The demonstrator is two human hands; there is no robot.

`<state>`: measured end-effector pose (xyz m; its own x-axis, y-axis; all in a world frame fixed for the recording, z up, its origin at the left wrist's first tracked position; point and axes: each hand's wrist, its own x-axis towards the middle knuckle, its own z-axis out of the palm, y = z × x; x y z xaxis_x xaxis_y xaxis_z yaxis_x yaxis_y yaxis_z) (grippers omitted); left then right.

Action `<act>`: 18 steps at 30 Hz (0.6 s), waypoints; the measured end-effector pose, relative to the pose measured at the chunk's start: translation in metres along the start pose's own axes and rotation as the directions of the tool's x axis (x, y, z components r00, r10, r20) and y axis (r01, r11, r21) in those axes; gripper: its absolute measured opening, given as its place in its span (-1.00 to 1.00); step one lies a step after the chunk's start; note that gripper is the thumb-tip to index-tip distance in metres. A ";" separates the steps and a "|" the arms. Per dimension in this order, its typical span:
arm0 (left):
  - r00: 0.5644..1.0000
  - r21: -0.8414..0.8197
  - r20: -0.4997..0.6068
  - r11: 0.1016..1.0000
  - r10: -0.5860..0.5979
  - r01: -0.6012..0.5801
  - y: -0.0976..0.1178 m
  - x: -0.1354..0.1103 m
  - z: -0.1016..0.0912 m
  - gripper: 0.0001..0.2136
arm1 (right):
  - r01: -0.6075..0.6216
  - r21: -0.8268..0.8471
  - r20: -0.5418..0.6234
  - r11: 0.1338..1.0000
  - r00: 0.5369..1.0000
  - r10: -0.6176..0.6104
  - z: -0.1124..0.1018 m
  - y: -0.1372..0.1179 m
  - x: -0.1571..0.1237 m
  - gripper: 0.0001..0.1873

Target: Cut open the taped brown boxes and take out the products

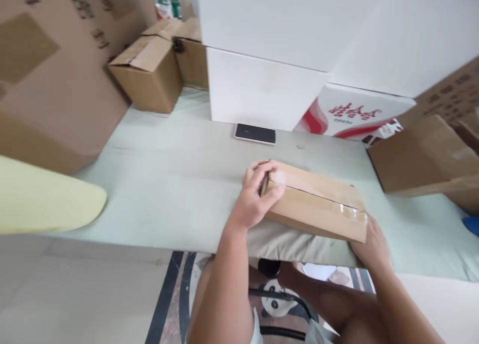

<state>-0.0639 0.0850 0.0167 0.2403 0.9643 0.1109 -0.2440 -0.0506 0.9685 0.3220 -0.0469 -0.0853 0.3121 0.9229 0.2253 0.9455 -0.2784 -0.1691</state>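
Taped carton [318, 204], between gripping left hand [251, 198] and right hand [375, 245] (grip unclear), seems being steadied; moving it needs both.

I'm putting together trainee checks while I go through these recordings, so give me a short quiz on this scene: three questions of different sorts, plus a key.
1. Multiple choice: What do the left hand and right hand both touch?
A) a bottle
B) a carton
C) a phone

2. True or false: The phone stands upright on its short edge.

3. Open: What is the main colour of the box with red lettering?

Key:
1. B
2. False; the phone lies flat on the cloth.
3. White
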 end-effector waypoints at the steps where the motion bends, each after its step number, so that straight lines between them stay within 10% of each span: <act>1: 1.000 -0.003 -0.002 1.000 -0.006 0.006 -0.002 0.002 0.003 -0.64 | -0.026 0.015 -0.010 1.000 1.000 0.026 0.001 -0.005 -0.002 -0.34; 9: 0.964 -0.019 0.084 0.966 -0.254 0.256 -0.005 0.010 0.037 -0.33 | -0.137 0.270 0.055 0.953 0.990 0.126 -0.028 -0.040 0.014 -0.63; 18: 0.994 -0.051 0.002 0.993 -0.106 0.106 -0.025 -0.006 0.093 -0.52 | -0.282 0.531 0.124 0.799 0.959 0.256 -0.045 -0.022 0.011 -0.57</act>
<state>0.0285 0.0567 0.0132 0.2670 0.9637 0.0082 -0.2646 0.0651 0.9622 0.3085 -0.0421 -0.0358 0.5297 0.8465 0.0533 0.6179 -0.3420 -0.7080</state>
